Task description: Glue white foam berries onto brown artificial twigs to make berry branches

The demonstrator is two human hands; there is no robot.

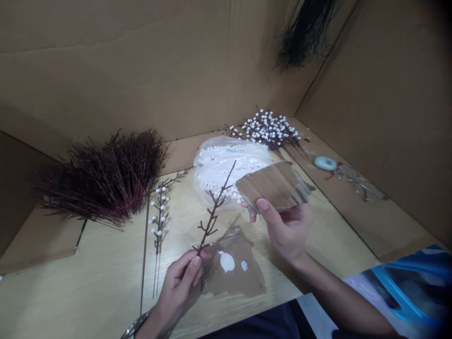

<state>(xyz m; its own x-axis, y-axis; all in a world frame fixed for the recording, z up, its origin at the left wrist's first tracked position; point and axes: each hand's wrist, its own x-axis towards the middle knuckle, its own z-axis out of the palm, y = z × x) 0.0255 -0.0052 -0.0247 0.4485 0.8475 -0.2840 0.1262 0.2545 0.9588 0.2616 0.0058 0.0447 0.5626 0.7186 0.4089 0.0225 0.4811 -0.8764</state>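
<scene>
My left hand [183, 275] pinches the lower end of a bare dark brown artificial twig [213, 214], held upright; a few branch tips look white. My right hand [286, 226] grips a torn piece of cardboard [270, 183], tilted up, thumb on its near edge. Below them on the table lies another cardboard piece [243, 282] with a large and a small white blob [226, 262], which looks like glue. Behind the twig sits a clear plastic bag [212, 165] full of small white balls. Left of it lies a twig with white balls [160, 212] alongside bare stems.
A big heap of bare dark twigs [116, 174] lies at the left. Finished-looking twigs with white balls [268, 127] are piled at the back. Glasses [363, 181] and a pale green oval object [325, 163] lie right. Cardboard walls [158, 70] surround the table; dark strands [307, 37] hang above.
</scene>
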